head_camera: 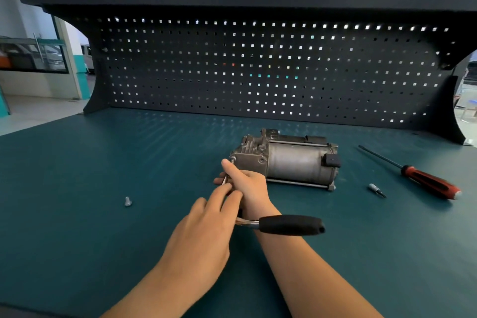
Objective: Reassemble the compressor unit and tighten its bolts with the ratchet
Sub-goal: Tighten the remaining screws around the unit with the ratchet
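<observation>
While gripping the thin shaft of the ratchet [291, 224] in the right hand [249, 188], forefinger stretched to the left end of the compressor unit [289, 160], rests straight fingers of the left hand [206, 235] on the tool's head (hands touching). Shows the unit on its side on the bench [103, 162], loose bolt [127, 201] left, screwdriver [428, 181] and bit [376, 190] right.

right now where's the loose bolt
In the head view the loose bolt lies by itself on the green bench top, on the left side, left of the left hand and well left of the compressor.
</observation>
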### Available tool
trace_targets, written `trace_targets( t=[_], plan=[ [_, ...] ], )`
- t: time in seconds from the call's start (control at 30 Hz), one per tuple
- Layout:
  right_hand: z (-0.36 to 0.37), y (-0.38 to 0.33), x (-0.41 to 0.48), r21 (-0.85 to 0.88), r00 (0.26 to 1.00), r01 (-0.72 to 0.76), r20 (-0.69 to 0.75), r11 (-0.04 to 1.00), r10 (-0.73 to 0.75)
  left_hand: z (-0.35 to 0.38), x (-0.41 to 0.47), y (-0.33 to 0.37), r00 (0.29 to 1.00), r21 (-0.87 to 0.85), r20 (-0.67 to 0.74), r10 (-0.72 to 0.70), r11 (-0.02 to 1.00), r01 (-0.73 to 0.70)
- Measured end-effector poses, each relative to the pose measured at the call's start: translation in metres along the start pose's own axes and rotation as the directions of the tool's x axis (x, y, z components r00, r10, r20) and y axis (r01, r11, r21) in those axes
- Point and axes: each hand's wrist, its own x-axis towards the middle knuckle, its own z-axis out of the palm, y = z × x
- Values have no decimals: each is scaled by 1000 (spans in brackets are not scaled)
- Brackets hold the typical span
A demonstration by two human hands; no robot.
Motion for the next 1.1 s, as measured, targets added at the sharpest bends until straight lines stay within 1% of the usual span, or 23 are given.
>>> trace_targets(
  t=[0.1,0.17,0.2,0.23,0.27,0.3,0.33,0.37,0.4,0.43,0.47,0.5,0.57,0.67,0.7,0.73,0.8,0.83,0.9,0.97,1.0,1.07,1.1],
  plan=[
    [2,-3,-2,73,998,-55,31,996,52,2,0,-5,999,-15,-35,8,1000,-9],
    [4,-3,-1,90,995,-100,30,991,98,5,-2,-10,999,-104,-43,-8,995,4],
    [4,-2,0,83,993,-120,27,989,118,6,-2,-13,999,-204,-38,-37,979,28],
    [5,-2,1,78,990,-139,30,987,138,6,-2,-14,996,-346,-23,-86,935,73],
    [6,-1,1,83,987,-160,39,984,157,5,-3,-15,989,-509,7,-146,851,129],
    [6,-1,2,102,983,-179,51,978,175,3,-2,-15,974,-672,62,-218,712,202],
    [6,0,3,122,980,-197,63,973,190,1,-1,-16,943,-814,141,-302,507,284],
    [5,0,3,134,976,-211,75,968,203,-1,0,-17,896,-903,255,-364,241,355],
    [5,0,3,144,973,-224,89,964,213,-3,2,-17,844,-913,386,-372,-23,407],
    [5,0,3,157,970,-234,102,959,220,-7,4,-17,808,-876,481,-340,-234,422],
    [5,0,3,169,968,-241,115,956,224,-10,6,-17,791,-828,534,-299,-374,418],
    [5,0,2,179,966,-248,125,952,228,-12,8,-17,782,-787,564,-267,-461,410],
    [5,-1,1,195,961,-264,141,945,240,-14,10,-18,763,-718,597,-248,-589,370],
    [6,-1,-1,237,951,-291,173,927,255,-15,11,-19,739,-600,624,-255,-762,243],
    [6,-2,-1,243,948,-299,182,923,259,-15,11,-19,734,-559,629,-258,-805,196],
    [6,-2,-2,242,947,-301,188,922,260,-14,11,-19,728,-531,632,-265,-833,157],
    [5,-1,-2,230,947,-298,192,927,257,-11,11,-19,728,-521,625,-281,-845,121],
    [5,-1,-1,226,948,-295,191,928,255,-10,11,-17,730,-541,618,-292,-831,126],
    [3,0,1,223,952,-284,183,933,246,-9,12,-12,733,-624,599,-322,-761,175],
    [2,0,2,197,958,-266,167,944,235,-10,12,-9,744,-728,560,-365,-646,230],
    [2,0,2,176,962,-252,155,952,226,-11,12,-9,756,-781,527,-387,-570,253],
    [2,2,3,140,971,-221,124,965,204,-13,12,-10,794,-879,447,-413,-366,305],
    [2,3,4,128,975,-206,108,970,193,-15,11,-10,816,-913,405,-411,-224,340]
  ],
)
